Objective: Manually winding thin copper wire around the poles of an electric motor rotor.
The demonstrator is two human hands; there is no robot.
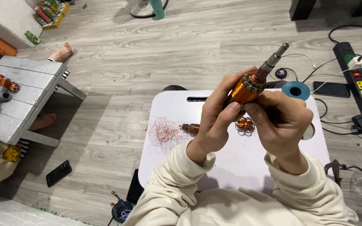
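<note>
Two hands: both gripped one motor armature, raised above the white lap table.
Left hand: fingers curled around the armature's lower end, thumb pressed against the orange winding.
Right hand: fingers closed against the armature's side, thumb meeting the left thumb.
Armature: tilted, its steel shaft pointing up and to the right, away from the person.
Table: carried a tangle of copper wire, a second small armature just beside it, and a copper coil under the hands.
Floor: a black phone lay left of the table; a power strip sat at the right.
</note>
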